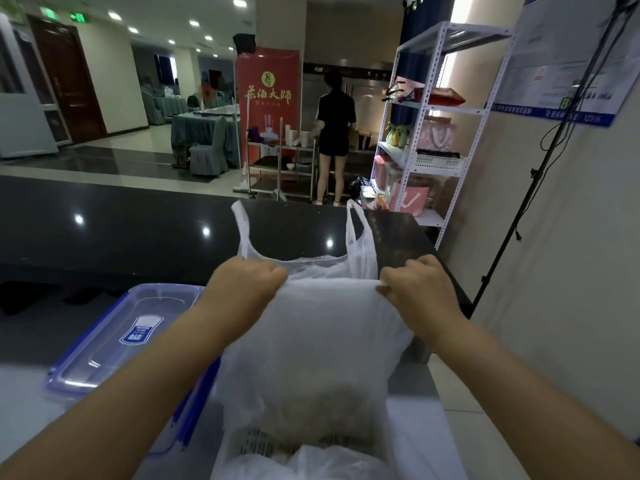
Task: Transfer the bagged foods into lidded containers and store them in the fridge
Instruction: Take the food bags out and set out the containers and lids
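A white translucent plastic bag (311, 341) stands in front of me with brownish food showing dimly through its lower part. My left hand (242, 282) pinches the near rim of the bag's mouth on the left. My right hand (415, 289) pinches the same rim on the right, so the film is stretched between them. The bag's two handles stick up behind the hands. A clear container lid with blue clips (117, 341) lies flat to the left. Beneath the bag, part of a clear container with blue edge (187, 427) shows; its inside is hidden.
A dark glossy counter (121, 230) runs across behind the bag. A white metal shelf rack (426, 133) with bags and boxes stands at the right. A person in black (334, 133) stands far back by a steel cart. A black tripod leg (512, 220) leans along the right wall.
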A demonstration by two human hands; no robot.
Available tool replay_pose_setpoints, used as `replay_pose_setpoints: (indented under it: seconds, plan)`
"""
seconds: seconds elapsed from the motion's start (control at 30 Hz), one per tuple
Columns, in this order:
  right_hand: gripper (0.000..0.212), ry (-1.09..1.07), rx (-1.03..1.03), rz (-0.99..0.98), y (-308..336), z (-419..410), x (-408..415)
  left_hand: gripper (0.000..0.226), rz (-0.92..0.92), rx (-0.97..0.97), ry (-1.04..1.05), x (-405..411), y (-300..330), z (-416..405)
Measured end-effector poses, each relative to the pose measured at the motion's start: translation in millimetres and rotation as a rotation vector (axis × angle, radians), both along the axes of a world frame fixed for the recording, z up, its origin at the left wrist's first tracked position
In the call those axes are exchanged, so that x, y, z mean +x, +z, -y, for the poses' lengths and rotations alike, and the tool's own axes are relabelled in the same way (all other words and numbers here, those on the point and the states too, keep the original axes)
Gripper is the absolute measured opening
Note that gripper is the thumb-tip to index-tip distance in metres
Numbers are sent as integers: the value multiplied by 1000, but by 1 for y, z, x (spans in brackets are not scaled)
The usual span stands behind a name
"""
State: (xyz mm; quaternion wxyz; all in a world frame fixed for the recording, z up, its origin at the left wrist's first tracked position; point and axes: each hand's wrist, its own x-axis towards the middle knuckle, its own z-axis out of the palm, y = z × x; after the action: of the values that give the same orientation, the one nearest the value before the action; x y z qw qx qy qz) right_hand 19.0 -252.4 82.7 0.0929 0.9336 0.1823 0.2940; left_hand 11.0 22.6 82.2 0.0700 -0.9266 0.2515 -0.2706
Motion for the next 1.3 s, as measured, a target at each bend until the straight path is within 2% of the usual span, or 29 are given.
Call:
replay_pose_setpoints:
  seconds: [0.17, 0.23, 0.33, 0.37, 0.43, 0.53, 0.6, 0.67, 0.77, 0.83, 0.9, 1.0, 1.07, 1.2, 1.23, 1.3]
  plan:
    - [15, -26, 25, -154, -30, -4, 8, 43, -58, 91, 143, 5, -23, 1]
    - [15, -23, 37, -123, -39, -5, 5, 43, -62, 102, 176, 4, -32, -3]
    - [55, 75, 123, -51, -43, -10, -7, 59, 34, 32, 198, -5, -40, -4]
    - [60, 157, 153, -16, -43, -13, -14, 66, 59, -4, 198, -12, -41, -3]
    - [53, 333, 213, 43, -45, -23, -35, 71, 100, -77, 180, -33, -44, 0]
    - [30, 509, 322, -31, -62, -35, -67, 50, 107, -182, 96, -77, -61, 5]
    - [24, 568, 358, -234, -80, -41, -83, 36, -36, -237, 78, -104, -80, 6]
    - [27, 598, 305, -460, -99, -47, -93, 30, -303, -260, 114, -124, -96, 9]
    - [36, 633, 216, -717, -125, -51, -102, 40, -634, -251, 133, -142, -123, 7]
    - [46, 628, 145, -828, -135, -52, -108, 41, -654, -217, 107, -149, -134, 6]
    - [55, 588, 79, -839, -138, -50, -111, 31, -615, -227, 91, -153, -138, 4]
    - [40, 512, 35, -703, -140, -49, -116, 15, -529, -204, 29, -151, -134, 3]
    - [26, 470, 124, -711, -137, -50, -118, 16, -517, -231, 9, -151, -127, 3]
    - [17, 311, 417, -761, -117, -51, -124, 12, -468, -417, 6, -152, -114, -8]
    - [17, 281, 491, -767, -112, -50, -124, 9, -479, -467, 30, -152, -112, -13]
    - [29, 180, 680, -776, -103, -45, -125, 9, -522, -551, 125, -153, -107, -24]
